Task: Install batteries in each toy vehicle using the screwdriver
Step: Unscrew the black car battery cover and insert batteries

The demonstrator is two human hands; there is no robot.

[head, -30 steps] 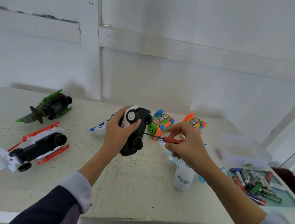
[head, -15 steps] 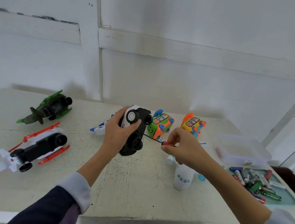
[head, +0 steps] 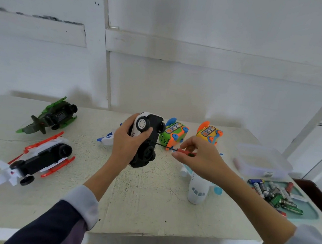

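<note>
Gripping the white and black toy car (head: 146,140), the left hand (head: 128,141) is wrapping its fingers round the body from the left while the thumb is pressing just below a white wheel; the car is being held above the table (head: 146,204), turned so its black underside is facing right. Both forearms are reaching forward from grey cuffs, the left one rising steeply from the near edge, the right one stretching in from the lower right corner. Across from the car, the right hand (head: 202,160) is pinching the red handle of the screwdriver (head: 175,148) between thumb and curled fingertips, wrist bent down, and the thin dark shaft is pointing left with its tip touching the car's underside. On the table's left side, a white and red toy plane (head: 29,159) is lying wheels up, with a green toy plane (head: 50,118) lying behind it. Beneath the right forearm, a white toy airplane (head: 197,188) is lying nose toward the near edge. Behind the hands, a green toy bus (head: 173,135) and an orange toy bus (head: 209,134) are sitting side by side. At far right, a clear plastic box (head: 262,161) is sitting beside a teal tray (head: 310,213) holding loose batteries (head: 274,195).
</note>
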